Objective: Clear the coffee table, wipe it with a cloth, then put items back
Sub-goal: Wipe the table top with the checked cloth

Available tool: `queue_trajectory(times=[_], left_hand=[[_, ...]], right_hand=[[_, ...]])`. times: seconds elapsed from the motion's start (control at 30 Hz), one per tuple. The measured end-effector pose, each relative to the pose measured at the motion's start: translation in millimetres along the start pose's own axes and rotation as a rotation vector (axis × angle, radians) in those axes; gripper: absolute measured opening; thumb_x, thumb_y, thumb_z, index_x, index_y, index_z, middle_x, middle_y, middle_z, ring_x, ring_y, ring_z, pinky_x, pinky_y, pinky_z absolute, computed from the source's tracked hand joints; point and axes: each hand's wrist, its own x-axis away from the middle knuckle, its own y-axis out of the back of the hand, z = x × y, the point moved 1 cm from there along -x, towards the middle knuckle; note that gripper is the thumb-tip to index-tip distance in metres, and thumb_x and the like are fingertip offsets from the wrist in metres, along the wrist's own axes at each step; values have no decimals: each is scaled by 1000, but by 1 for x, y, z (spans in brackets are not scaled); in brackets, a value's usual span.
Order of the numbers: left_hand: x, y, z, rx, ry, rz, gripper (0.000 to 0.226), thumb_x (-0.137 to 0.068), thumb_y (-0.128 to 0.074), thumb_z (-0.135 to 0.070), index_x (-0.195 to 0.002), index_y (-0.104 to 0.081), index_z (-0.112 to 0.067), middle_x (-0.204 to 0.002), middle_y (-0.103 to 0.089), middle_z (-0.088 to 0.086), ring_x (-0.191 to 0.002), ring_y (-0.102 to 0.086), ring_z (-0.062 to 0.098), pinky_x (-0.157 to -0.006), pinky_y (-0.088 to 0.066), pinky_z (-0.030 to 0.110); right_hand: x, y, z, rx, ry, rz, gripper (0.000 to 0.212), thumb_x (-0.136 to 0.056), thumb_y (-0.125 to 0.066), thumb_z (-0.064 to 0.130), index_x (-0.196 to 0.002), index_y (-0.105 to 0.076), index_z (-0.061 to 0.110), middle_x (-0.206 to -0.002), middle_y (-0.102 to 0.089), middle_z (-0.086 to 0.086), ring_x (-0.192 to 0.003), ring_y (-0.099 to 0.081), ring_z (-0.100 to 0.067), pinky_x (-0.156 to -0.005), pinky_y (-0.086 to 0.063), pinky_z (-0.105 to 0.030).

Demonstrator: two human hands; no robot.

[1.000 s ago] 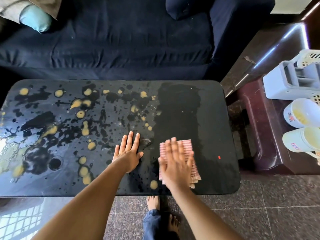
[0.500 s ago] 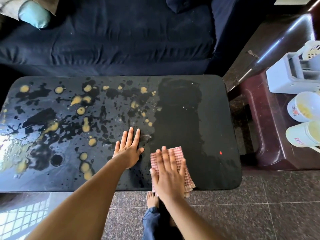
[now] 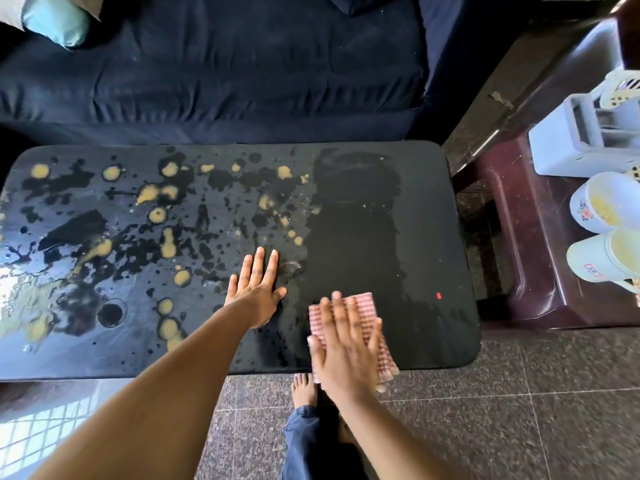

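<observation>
Checked cloth [image 3: 360, 327] lies at the coffee table's [image 3: 433, 237] near edge, pinned under the right hand [image 3: 346, 344], fingers straight. Left hand [image 3: 258, 292] rests flat beside it, fingers extended. Two cups [image 3: 602, 233] stand on the side table [image 3: 512, 258].

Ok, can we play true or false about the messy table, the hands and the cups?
1. The right hand presses a checked cloth onto the coffee table. True.
2. The left hand holds a cup. False: it lies flat on the table, holding nothing.
3. Most yellow splotches lie on the table's left part. True.
4. The two cups sit on the coffee table. False: they sit on the dark red side table to its right.
</observation>
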Motion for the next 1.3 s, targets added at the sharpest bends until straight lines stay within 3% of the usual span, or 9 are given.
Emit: queue_trajectory(times=[0.1,0.2,0.33,0.43,0.57,0.7,0.9,1.1,1.3], left_hand=[[-1,1,0,0,-5,-3,67,-102,-24,-43,-144,28,-33,-152,35,-6,-142,27,17,-118,7,44],[-1,1,0,4,-7,-4,67,-102,-24,-43,-144,28,-34,-152,35,-6,-142,27,16,-118,7,43],[0,1,2,16,-15,-1,66,-102,-23,-43,-144,28,-34,-152,36,-7,-142,28,16,-118,8,43],[0,1,2,9,-20,-2,66,-103,-22,-43,-144,28,-34,-152,36,-6,-142,28,17,-117,8,43],[-2,-1,3,-2,-16,-21,66,-102,-24,-43,-144,27,-34,-152,34,-7,-143,26,16,-118,5,43],[0,2,3,-1,-22,-19,66,-102,-23,-43,-144,27,-34,-153,34,-7,-143,26,16,-118,5,43],[2,6,2,21,-35,1,66,-102,-21,-43,-144,29,-33,-151,36,-6,-142,28,17,-118,7,43],[5,17,0,74,-58,58,67,-102,-25,-32,-146,26,-31,-152,35,-5,-143,27,19,-118,5,44],[2,62,8,277,-125,21,65,-101,-34,-27,-153,6,-25,-160,15,-4,-147,10,17,-119,-2,41]], right_hand=[[-5,-2,19,8,73,37,64,-90,-34,53,-148,-29,26,-157,-23,3,-144,-22,-21,-109,-16,-61],[-1,4,-4,57,174,50,64,-88,-37,55,-147,-32,28,-156,-24,5,-142,-27,-19,-105,-28,-65],[5,7,-39,69,24,22,66,-88,-36,56,-149,-26,31,-156,-22,8,-143,-23,-18,-103,-22,-70],[3,2,-10,6,-54,-1,66,-89,-34,54,-148,-24,29,-157,-22,5,-143,-21,-18,-105,-17,-68],[-10,-4,46,-29,71,41,65,-88,-36,54,-147,-29,28,-156,-23,4,-143,-22,-19,-106,-17,-66],[-9,2,28,16,162,46,66,-89,-35,55,-148,-28,28,-157,-21,5,-143,-23,-18,-104,-28,-66],[-2,4,15,-13,-95,42,62,-88,-37,48,-145,-36,24,-155,-29,2,-142,-28,-20,-101,-24,-67],[-35,9,56,-29,8,30,51,-84,-38,37,-132,-51,24,-139,-51,4,-128,-46,-17,-88,-45,-58],[-75,39,52,-243,-270,-265,43,-89,-37,33,-122,-61,21,-124,-63,6,-116,-51,-10,-82,-45,-43]])
